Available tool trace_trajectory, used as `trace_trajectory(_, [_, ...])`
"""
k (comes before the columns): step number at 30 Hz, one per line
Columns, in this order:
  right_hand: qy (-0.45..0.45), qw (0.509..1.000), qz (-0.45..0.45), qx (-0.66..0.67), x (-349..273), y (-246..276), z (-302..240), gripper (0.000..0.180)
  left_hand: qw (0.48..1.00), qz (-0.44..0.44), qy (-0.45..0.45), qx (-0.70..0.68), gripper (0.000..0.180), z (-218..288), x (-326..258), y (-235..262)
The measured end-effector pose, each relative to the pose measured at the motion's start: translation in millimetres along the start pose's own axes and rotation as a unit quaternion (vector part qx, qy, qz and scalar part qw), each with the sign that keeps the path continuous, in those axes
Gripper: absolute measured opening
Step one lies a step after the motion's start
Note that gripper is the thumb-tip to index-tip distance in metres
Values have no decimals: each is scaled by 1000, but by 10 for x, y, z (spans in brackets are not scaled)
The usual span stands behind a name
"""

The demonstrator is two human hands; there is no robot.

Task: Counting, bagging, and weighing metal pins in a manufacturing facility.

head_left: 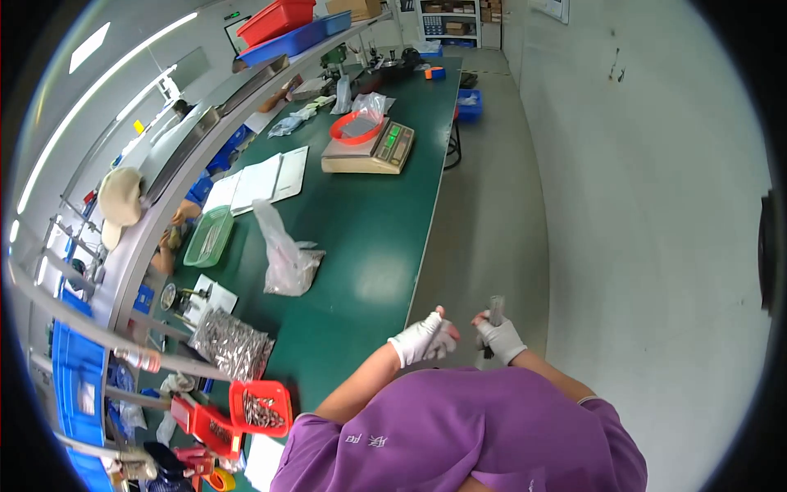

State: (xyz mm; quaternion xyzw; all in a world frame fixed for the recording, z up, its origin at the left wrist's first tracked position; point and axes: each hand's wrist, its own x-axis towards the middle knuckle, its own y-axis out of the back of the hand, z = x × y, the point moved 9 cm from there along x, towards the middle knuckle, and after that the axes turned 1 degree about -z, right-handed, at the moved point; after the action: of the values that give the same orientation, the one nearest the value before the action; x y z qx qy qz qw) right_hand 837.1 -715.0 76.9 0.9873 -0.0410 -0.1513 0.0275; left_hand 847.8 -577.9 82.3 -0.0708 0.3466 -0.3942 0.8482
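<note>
My left hand, in a white glove with bare fingertips, is beside the green table's edge with its thumb raised and fingers curled. Whether anything lies inside those fingers is hidden. Close by on its right, my right hand wears a similar glove and is closed around a small clear, tube-like piece that sticks up past the fingers. Below that hand a small dark bit shows, too small to name. Both hands are in front of my purple shirt, apart from each other.
On the green table are a plastic bag, a scale with a red tray, and open papers. Nearer stand a bag of metal parts and a red bin. A wall rises right.
</note>
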Motion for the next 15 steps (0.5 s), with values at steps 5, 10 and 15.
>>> trace_trajectory(5, [-147, 790, -90, 588, 527, -117, -184, 10, 995, -27, 48, -83, 56, 190, 645, 49])
trace_trajectory(10, [-11, 965, -38, 258, 1399, 411, -538, 16, 992, -64, -112, -4, 43, 938, 1442, -29])
trace_trajectory(15, [43, 975, -192, 107, 2291, 567, -730, 22, 984, -2, -47, 171, 38, 1282, 2275, 278])
